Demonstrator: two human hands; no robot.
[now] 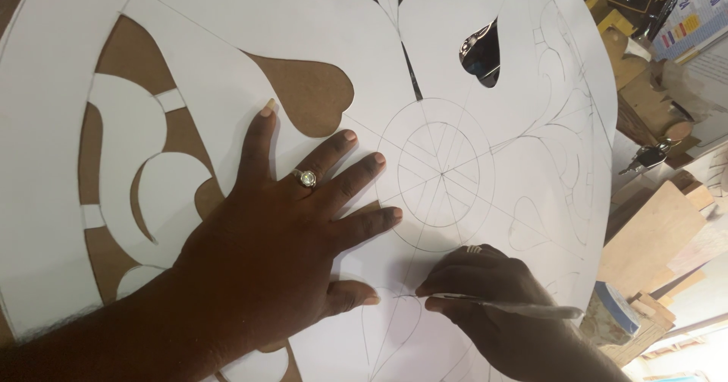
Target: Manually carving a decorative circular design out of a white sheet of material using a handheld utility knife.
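Observation:
A large white paper sheet [318, 25] with pencil-drawn curves and circles lies over a brown board [303, 94]; several shapes are cut out of it, showing the board beneath. My left hand [280, 238] lies flat on the sheet with fingers spread, a ring on one finger. My right hand [493, 291] grips a slim silver craft knife [516, 306], its tip touching the paper just below the drawn circle [436, 173], near my left thumb.
A dark teardrop-shaped cut-out [481, 52] shows at the upper middle. Off the sheet's right edge lie wood offcuts [652, 234], a bunch of keys [644, 157], a small box [610, 314] and printed papers [690, 25].

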